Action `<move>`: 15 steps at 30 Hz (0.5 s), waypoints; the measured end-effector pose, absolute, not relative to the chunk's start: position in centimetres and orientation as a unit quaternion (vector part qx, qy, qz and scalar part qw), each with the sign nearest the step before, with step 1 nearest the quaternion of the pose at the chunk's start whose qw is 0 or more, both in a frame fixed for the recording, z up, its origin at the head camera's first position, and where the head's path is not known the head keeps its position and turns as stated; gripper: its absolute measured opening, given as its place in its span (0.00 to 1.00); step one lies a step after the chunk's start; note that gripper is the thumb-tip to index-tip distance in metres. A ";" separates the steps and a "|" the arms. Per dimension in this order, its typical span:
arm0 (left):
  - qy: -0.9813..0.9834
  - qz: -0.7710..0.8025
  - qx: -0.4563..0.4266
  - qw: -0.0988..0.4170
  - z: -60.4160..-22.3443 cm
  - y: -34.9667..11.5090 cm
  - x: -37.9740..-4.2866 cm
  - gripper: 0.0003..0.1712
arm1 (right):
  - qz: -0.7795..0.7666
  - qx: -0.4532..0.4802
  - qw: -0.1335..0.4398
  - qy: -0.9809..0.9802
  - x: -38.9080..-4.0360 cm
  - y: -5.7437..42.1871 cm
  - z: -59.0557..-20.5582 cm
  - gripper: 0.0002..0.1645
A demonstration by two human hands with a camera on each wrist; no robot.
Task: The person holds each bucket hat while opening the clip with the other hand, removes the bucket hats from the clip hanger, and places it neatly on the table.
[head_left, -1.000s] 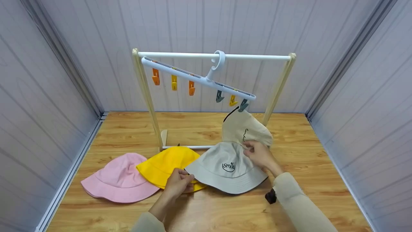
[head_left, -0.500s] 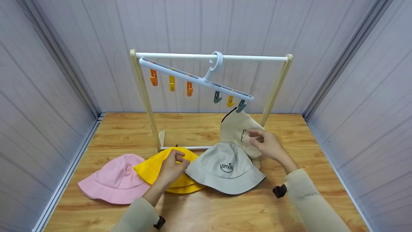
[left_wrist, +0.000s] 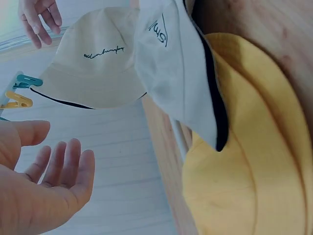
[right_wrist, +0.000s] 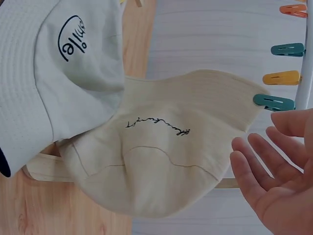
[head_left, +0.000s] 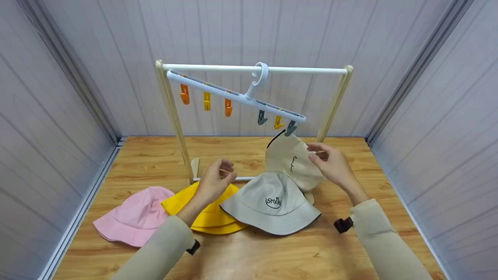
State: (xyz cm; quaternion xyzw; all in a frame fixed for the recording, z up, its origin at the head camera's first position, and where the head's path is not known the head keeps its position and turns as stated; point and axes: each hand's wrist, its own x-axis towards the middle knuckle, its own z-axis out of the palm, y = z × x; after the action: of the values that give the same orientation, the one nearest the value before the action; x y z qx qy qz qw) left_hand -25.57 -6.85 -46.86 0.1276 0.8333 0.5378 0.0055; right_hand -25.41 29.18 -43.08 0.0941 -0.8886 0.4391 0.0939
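A cream bucket hat [head_left: 290, 159] hangs by its brim from the dark green clip [head_left: 290, 127] at the low right end of the tilted hanger [head_left: 233, 95]. My right hand [head_left: 334, 165] is beside this hat's right side, fingers loosely bent and holding nothing; in the right wrist view its fingertips come close to the fabric, and I cannot tell if they touch. My left hand [head_left: 214, 181] hovers above the yellow bucket hat [head_left: 214, 217], relaxed, with nothing in it. Lying between the hands is a grey bucket hat [head_left: 274, 194] with "smile" lettering, overlapping the yellow one.
Far left on the wooden table [head_left: 272, 256] lies a pink bucket hat [head_left: 136, 217]. The white rail [head_left: 210, 67] of a wooden-legged rack carries the hanger. Orange [head_left: 184, 94], yellow and green clips hang from it. Panel walls enclose the table at the back and sides.
My left hand has left the grey hat's left edge and risen up and away. My right hand has withdrawn from the grey hat, moving up and right along the cream hat.
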 end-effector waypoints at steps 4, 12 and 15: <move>0.824 0.544 0.157 0.003 -46.1 -5.6 -26.8 0.14 | 0.455 0.097 0.116 -0.877 -25.4 29.4 -42.5 0.21; 0.827 0.527 0.195 -0.017 -44.9 -2.6 -29.2 0.17 | 0.464 0.097 0.147 -0.868 -25.4 29.3 -41.8 0.22; 0.828 0.523 0.199 -0.014 -44.8 -1.5 -30.1 0.18 | 0.466 0.097 0.158 -0.865 -25.4 29.3 -41.6 0.21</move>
State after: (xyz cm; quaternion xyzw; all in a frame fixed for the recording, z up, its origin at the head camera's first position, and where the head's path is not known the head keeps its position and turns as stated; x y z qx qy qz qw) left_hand -30.05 -1.47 -44.80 0.1993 0.8284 0.5232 -0.0144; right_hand -25.38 29.25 -41.61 0.0967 -0.8652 0.4661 0.1579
